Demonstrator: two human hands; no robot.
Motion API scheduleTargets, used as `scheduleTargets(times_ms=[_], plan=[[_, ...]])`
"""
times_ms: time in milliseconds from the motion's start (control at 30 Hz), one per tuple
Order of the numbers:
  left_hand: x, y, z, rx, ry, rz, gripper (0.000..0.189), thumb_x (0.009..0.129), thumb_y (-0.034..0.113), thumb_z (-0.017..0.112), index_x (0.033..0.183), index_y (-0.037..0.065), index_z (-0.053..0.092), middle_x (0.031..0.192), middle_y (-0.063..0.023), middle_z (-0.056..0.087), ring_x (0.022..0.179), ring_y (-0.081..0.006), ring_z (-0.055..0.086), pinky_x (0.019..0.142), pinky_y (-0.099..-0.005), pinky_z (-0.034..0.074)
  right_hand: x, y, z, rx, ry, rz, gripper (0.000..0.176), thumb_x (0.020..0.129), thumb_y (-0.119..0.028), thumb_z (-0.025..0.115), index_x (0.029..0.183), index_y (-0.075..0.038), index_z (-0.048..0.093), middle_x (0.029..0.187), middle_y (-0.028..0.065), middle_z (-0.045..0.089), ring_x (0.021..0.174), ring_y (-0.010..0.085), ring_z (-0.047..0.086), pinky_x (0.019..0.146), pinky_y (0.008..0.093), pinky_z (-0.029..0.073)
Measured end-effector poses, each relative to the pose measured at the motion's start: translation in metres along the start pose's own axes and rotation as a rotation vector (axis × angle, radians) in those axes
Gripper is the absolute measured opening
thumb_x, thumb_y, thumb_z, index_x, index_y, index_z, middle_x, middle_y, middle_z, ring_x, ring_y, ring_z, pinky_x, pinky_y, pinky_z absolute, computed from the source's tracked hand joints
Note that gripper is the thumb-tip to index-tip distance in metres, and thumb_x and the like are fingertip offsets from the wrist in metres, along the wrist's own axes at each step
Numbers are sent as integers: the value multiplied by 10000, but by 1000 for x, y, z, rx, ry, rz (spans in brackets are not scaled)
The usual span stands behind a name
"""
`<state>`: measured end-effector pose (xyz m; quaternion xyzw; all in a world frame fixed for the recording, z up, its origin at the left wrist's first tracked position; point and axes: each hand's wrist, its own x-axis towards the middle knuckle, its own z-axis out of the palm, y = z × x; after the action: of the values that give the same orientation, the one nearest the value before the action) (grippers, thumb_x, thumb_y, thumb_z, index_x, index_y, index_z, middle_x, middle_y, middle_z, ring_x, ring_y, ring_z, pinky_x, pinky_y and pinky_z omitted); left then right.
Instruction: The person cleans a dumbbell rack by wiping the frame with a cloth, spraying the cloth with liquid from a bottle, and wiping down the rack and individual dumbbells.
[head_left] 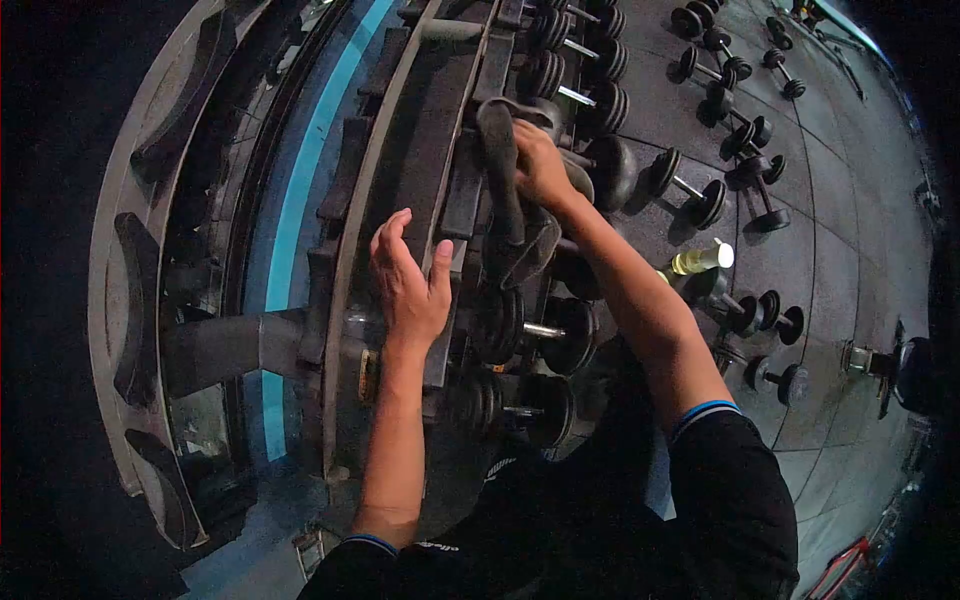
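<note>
Bunched in my right hand point(543, 168) is a dark grey cloth point(522, 255), its folds hanging over the dumbbell rack point(465, 185). The fingers are wrapped into the fabric and partly hidden by it. My left hand point(412, 275) is held above the rack's rail, fingers and thumb apart, with nothing in it. Beyond the cloth, a row of dumbbells point(575, 97) with silver handles sits on the rack. Nearer to me, another dumbbell point(545, 331) rests just below the cloth, partly covered by it.
More dumbbells point(690, 190) lie scattered on the dark tiled floor point(835, 270) to the right. A bottle with yellowish liquid point(700, 260) stands among them, beyond my right forearm. Along the left runs an upper rack frame with curved black cradles point(135, 300), beside a blue strip point(300, 190).
</note>
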<state>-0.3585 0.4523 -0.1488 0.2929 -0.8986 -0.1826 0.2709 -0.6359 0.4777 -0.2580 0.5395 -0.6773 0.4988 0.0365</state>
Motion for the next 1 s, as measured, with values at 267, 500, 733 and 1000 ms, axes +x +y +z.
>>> scheduleTargets(times_ms=[267, 500, 733, 1000], plan=[[2, 3, 0, -36, -2, -57, 586, 1027, 400, 572, 1424, 4, 401, 1385, -225, 478, 1315, -387, 459, 1128, -494, 332, 11, 11, 13, -428, -217, -202, 309, 817, -127, 607, 1111, -32, 628, 1186, 146, 612, 1157, 348, 538, 1015, 462, 422], [2, -4, 3, -71, -21, -100, 576, 1030, 390, 577, 1425, 12, 392, 1380, -219, 486, 1332, -374, 460, 1138, -486, 335, 6, 9, -7, 39, -291, -190, 312, 782, -27, 618, 1092, -3, 646, 1105, 241, 660, 1109, 422, 628, 905, 459, 536], [2, -7, 7, -127, 10, -80, 580, 995, 343, 637, 1412, 14, 405, 1353, -213, 496, 1296, -379, 457, 1105, -492, 350, -44, 22, -16, -228, -513, -177, 355, 773, -24, 617, 1127, -45, 620, 1229, 148, 655, 1099, 371, 644, 915, 452, 547], [4, 3, 1, 48, -20, -32, 555, 1000, 340, 624, 1406, 17, 427, 1361, -199, 500, 1309, -369, 443, 1118, -490, 342, 4, -2, -17, 227, 174, 167, 334, 791, 14, 612, 1124, -6, 630, 1072, 198, 653, 1020, 419, 641, 907, 403, 518]])
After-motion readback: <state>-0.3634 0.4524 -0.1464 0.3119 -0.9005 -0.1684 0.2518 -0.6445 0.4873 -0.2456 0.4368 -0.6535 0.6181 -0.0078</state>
